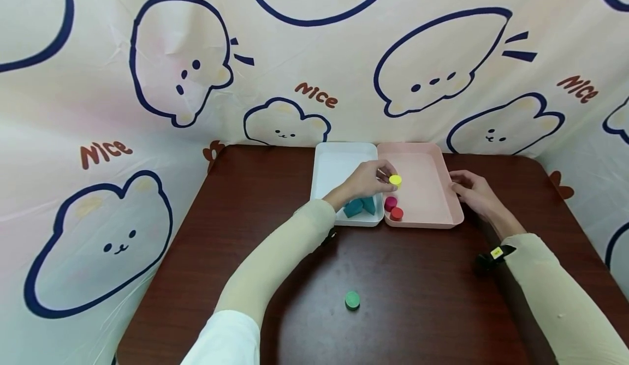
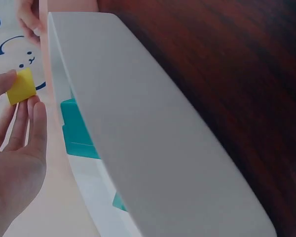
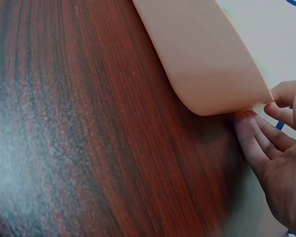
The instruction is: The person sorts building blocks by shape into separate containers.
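Note:
My left hand [image 1: 369, 178] pinches a small yellow cylinder block [image 1: 395, 180] between thumb and fingertips, above the left side of the pink tray [image 1: 428, 190]. In the left wrist view the block [image 2: 22, 87] shows its side, clear of the tray floor. At the pink tray's right edge, my right hand [image 1: 478, 191] holds the wall, thumb at the rim and fingers against the outside, as the right wrist view shows on the tray [image 3: 212, 74]. A magenta round block [image 1: 390, 203] and a red round block [image 1: 396, 214] sit in that tray's near left corner.
A white tray [image 1: 339, 157] stands against the pink one's left side, with teal angular blocks [image 1: 354, 208] in its near part, partly behind my left arm. Nearer me, a green round block [image 1: 352, 300] lies on the dark wooden table [image 1: 422, 299]. A printed curtain [image 1: 354, 54] hangs behind.

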`<state>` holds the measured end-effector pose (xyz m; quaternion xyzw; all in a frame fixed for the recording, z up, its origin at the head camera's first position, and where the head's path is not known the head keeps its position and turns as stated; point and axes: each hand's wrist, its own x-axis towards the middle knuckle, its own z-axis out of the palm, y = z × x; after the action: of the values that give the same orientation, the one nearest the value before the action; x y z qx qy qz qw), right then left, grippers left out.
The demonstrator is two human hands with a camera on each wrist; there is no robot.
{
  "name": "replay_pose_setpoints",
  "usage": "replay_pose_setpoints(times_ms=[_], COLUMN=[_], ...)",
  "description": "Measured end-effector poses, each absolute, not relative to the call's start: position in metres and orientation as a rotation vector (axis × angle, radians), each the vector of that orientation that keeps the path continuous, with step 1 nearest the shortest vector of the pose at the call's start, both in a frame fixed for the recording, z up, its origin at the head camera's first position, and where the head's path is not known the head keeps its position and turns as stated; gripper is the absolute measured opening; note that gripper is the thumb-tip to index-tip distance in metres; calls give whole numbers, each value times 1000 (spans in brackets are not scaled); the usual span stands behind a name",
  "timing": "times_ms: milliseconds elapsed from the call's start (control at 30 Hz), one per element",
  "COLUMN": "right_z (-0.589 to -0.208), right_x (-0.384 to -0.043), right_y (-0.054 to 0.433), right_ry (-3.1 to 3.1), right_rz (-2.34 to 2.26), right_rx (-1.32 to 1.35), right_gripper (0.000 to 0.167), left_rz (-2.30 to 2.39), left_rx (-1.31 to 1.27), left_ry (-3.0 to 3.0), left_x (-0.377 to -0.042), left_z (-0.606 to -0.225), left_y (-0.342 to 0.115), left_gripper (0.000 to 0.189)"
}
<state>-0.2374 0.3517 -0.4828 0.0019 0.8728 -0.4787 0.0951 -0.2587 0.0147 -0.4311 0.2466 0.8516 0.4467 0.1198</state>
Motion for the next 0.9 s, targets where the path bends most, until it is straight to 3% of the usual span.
replay_pose_setpoints(times_ms=[900], right_z=[-484], right_x=[-237], right_y=[349], right_ry=[2614], right_rz=[-1408], right_rx=[36], right_gripper=[55], left_rz=[1215], left_rx=[719], left_ry=[2503], left_x=[-256], left_z=[-440], left_y=[15], left_gripper=[22])
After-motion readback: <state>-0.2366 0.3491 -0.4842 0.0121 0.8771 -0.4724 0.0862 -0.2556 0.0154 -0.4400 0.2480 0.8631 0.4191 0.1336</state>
